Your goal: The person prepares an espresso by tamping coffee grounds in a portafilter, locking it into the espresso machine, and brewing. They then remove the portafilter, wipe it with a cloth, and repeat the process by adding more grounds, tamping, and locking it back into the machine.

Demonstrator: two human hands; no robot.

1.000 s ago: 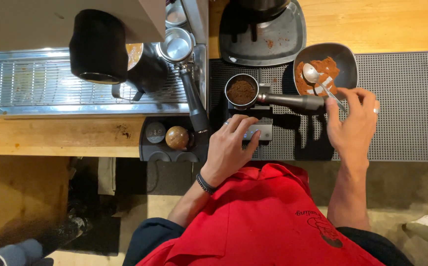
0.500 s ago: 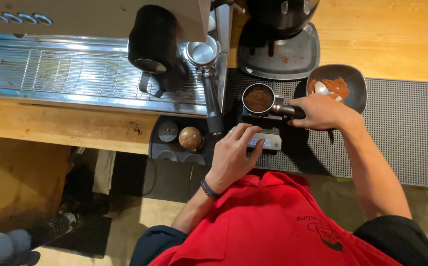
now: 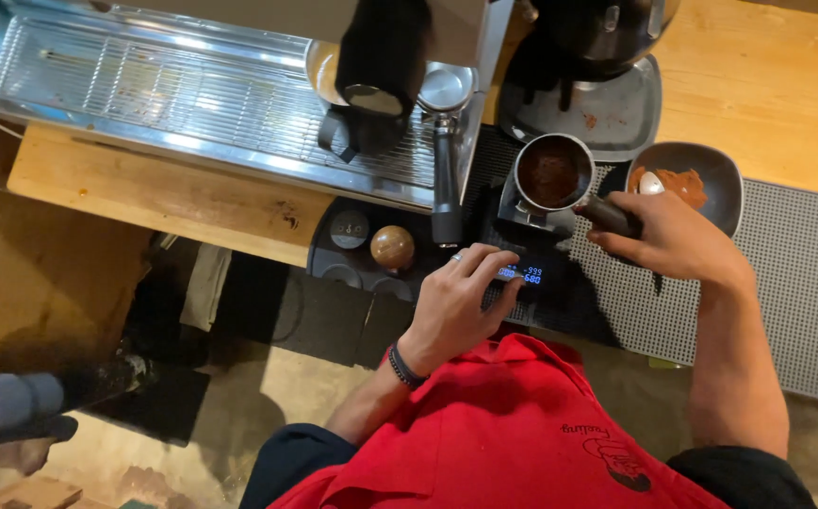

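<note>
Right hand point(image 3: 668, 240) is wrapped shut around the dark handle of the portafilter point(image 3: 552, 174), whose round basket, filled with brown coffee grounds, sits on the small scale point(image 3: 522, 247) at about 10 o'clock from the hand. Left hand point(image 3: 456, 302) lies open and loosely curled, fingertips on the scale's front edge by the lit blue display, gripping nothing. At 1 o'clock from the right hand stands a dark bowl point(image 3: 711, 170) holding grounds and a spoon point(image 3: 651, 182), on the grey mat of the desk point(image 3: 786, 85)
</note>
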